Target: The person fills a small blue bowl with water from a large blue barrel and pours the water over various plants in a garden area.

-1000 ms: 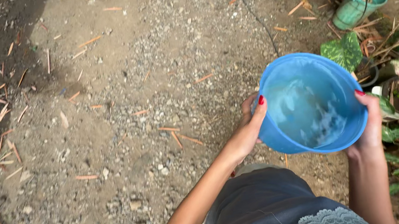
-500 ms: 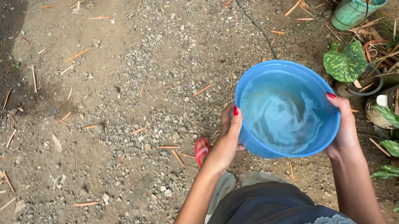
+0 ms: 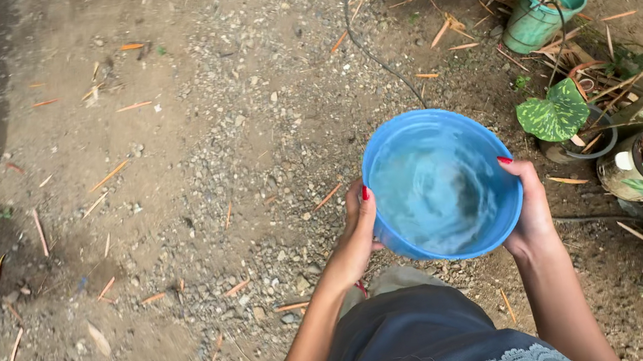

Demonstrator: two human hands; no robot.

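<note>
A round blue plastic basin (image 3: 442, 184) of rippling water is gripped at opposite rims, the left hand (image 3: 358, 231) and right hand (image 3: 529, 202) curled tight against its smooth walls, and is held above coarse gravel ground (image 3: 189, 168). A green glazed pot (image 3: 534, 21) with spotted leaves stands well apart.

Soft even daylight, broad shadow at left, slight motion blur.
</note>
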